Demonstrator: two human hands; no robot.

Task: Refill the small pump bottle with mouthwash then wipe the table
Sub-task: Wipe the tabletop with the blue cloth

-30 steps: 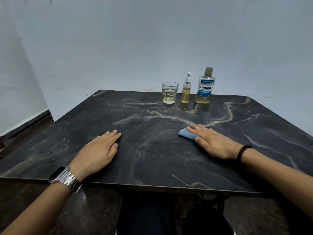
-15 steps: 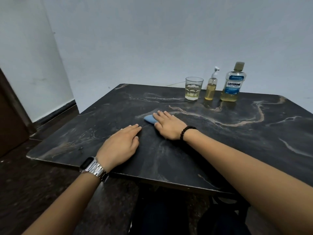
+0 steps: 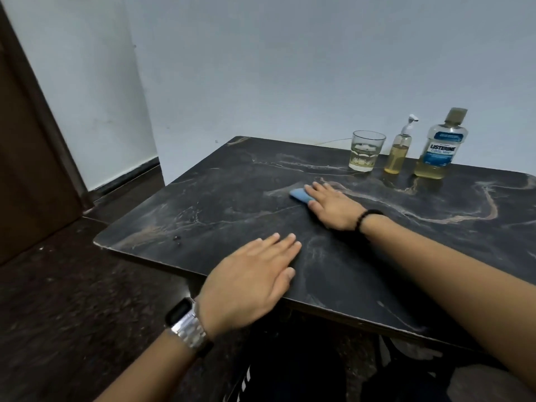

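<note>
Since the earlier frame, the right hand (image 3: 333,208) is carrying the blue cloth (image 3: 300,195) leftward across the table (image 3: 203,216), from right of centre toward mid-frame. It is lying flat, fingers straight, pressing the cloth to the surface; only the cloth's left edge is showing beyond the fingers. The left hand (image 3: 252,281) is resting flat and spread on the near edge, lower centre of the frame, holding nothing.

At upper right, the small pump bottle (image 3: 398,152) is standing upright with its pump fitted and amber liquid filling most of the body, between the glass (image 3: 366,150) and the mouthwash bottle (image 3: 441,146), which is capped. Refilling is judged complete.

Wiping is under way. Dark specks (image 3: 177,239) are lying near the table's left edge, so that area, in my judgement, is awaiting a pass.
</note>
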